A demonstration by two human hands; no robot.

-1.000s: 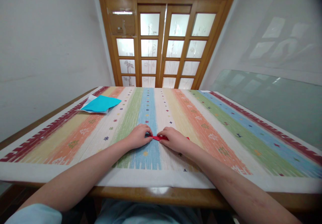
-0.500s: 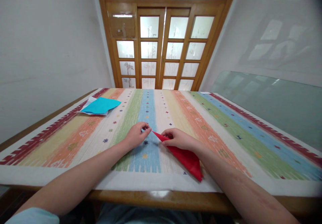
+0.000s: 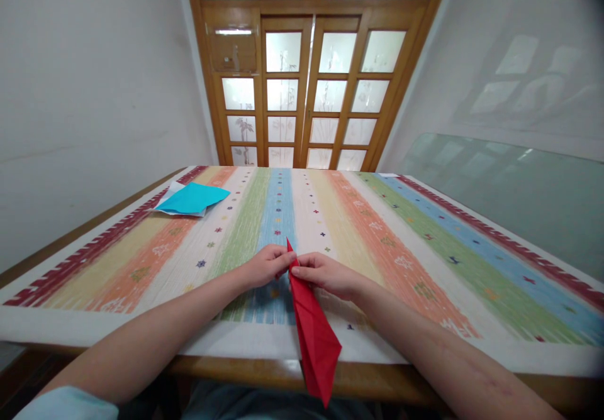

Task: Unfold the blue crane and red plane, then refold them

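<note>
A folded red paper (image 3: 315,334), long and pointed at both ends, is raised off the striped tablecloth (image 3: 425,244) and hangs toward me over the table's near edge. My left hand (image 3: 265,265) pinches its upper tip from the left. My right hand (image 3: 321,273) pinches the same upper part from the right. Both hands meet just above the blue stripe at the cloth's middle.
A stack of blue and white paper sheets (image 3: 191,198) lies at the far left of the cloth. A wooden door with frosted glass panes (image 3: 306,80) stands behind the table. A glass sheet (image 3: 509,187) leans on the right wall. The wooden table edge (image 3: 236,364) runs close to my body.
The red paper lay flat under both hands a second ago. Both hands have since lifted it and swung its long end toward me, and it now hangs past the table edge.
</note>
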